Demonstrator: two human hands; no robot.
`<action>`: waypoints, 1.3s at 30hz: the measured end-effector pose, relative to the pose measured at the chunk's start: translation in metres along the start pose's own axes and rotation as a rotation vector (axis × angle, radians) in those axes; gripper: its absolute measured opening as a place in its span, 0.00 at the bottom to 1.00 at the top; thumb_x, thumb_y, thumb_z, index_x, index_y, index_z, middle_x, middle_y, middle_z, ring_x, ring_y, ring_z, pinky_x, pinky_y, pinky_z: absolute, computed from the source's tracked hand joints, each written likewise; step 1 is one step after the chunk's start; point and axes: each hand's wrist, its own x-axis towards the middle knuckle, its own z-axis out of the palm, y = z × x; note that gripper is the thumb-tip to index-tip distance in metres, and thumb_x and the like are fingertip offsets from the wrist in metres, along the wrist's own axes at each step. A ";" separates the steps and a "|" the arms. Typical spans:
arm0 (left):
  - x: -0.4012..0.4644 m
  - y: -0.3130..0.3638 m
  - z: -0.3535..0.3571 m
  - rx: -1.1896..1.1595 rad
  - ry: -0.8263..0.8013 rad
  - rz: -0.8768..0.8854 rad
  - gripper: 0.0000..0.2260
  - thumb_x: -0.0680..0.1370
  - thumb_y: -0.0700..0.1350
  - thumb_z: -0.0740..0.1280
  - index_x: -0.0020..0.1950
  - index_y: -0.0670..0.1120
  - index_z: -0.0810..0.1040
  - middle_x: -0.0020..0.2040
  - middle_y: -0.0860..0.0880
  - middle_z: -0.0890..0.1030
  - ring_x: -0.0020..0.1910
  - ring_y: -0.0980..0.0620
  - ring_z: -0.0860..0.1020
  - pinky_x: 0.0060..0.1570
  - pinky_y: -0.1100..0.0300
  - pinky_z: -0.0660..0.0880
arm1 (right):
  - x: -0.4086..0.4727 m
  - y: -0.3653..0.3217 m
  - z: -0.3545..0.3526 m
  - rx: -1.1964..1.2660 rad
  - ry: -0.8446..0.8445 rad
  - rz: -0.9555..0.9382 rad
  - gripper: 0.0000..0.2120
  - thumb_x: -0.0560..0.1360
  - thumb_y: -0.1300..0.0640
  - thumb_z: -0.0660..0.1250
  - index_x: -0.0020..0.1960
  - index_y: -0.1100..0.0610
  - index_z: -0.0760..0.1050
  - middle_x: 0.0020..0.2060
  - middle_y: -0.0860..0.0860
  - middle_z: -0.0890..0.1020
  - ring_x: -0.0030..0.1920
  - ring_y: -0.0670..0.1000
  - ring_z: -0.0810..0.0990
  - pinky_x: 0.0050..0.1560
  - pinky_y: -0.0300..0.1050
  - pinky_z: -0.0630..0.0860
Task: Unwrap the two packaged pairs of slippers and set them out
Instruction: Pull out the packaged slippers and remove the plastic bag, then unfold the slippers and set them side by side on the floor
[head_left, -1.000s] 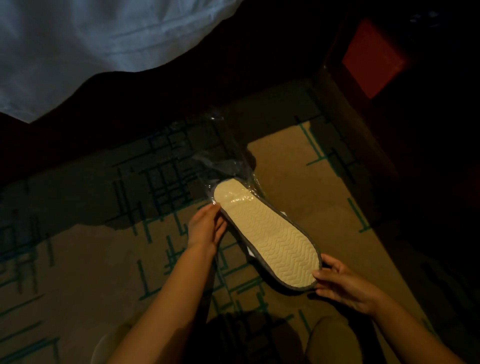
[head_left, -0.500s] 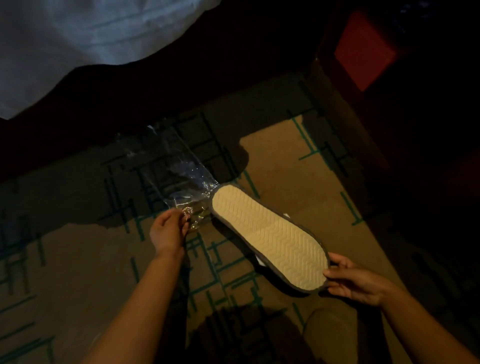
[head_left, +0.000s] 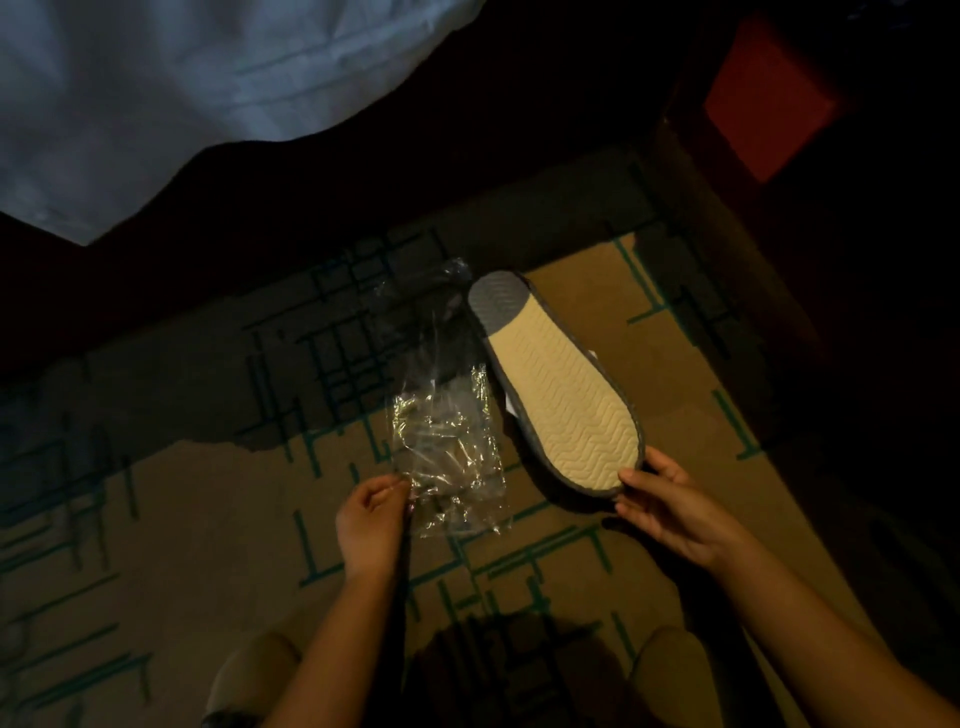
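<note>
Holding: two things above a patterned carpet, one in each of the hands, in dim light.
Bed sheet (head_left: 156, 93): pale cloth at the upper left, hanging over a dark band of shadow.
Carpet (head_left: 182, 519): tan with teal and dark line patterns; its far part lies in shadow.
Left hand (head_left: 371, 519): fingers curled, pinching the near left corner of the plastic bag.
Plastic bag (head_left: 447, 441): clear, crinkled, and glinting at its near end; it stretches away from the left hand toward the shadow and lies just beside the slippers, to their left. Whether it touches the carpet I cannot tell.
Slippers (head_left: 556, 384): out of the bag, shown sole up, cream sole with a zigzag tread and a dark grey edge. The far end points toward the bed and sits in shadow; the near end is at the right hand. A bit of white shows under each long side, so a second slipper seems to be stacked beneath, though it is mostly hidden.
Right hand (head_left: 670, 509): gripping the near end of the slippers, thumb on the sole, fingers wrapped under the edge.
Red panel (head_left: 763, 98): at the upper right on dark furniture, well apart from the hands.
Feet: two pale rounded shapes at the bottom edge, too dark to make out clearly.
</note>
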 end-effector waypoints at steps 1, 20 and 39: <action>-0.001 -0.002 -0.005 0.097 0.055 0.052 0.10 0.74 0.40 0.68 0.55 0.42 0.76 0.45 0.47 0.80 0.46 0.49 0.78 0.47 0.57 0.78 | 0.002 -0.001 0.003 0.007 0.000 -0.005 0.44 0.35 0.53 0.85 0.50 0.53 0.76 0.34 0.49 0.85 0.30 0.46 0.83 0.28 0.37 0.80; -0.007 0.025 0.114 1.135 -0.419 0.839 0.28 0.73 0.57 0.61 0.71 0.51 0.62 0.75 0.45 0.58 0.73 0.45 0.55 0.70 0.48 0.54 | -0.025 -0.029 0.002 0.076 -0.022 -0.155 0.46 0.38 0.53 0.85 0.55 0.54 0.74 0.37 0.49 0.86 0.32 0.46 0.83 0.28 0.37 0.80; 0.019 -0.018 0.026 1.286 -0.240 0.846 0.28 0.68 0.51 0.60 0.68 0.50 0.66 0.71 0.43 0.69 0.70 0.42 0.67 0.61 0.41 0.69 | 0.014 -0.030 0.043 -0.020 -0.108 -0.109 0.41 0.41 0.51 0.84 0.53 0.52 0.76 0.38 0.50 0.86 0.33 0.46 0.84 0.30 0.37 0.80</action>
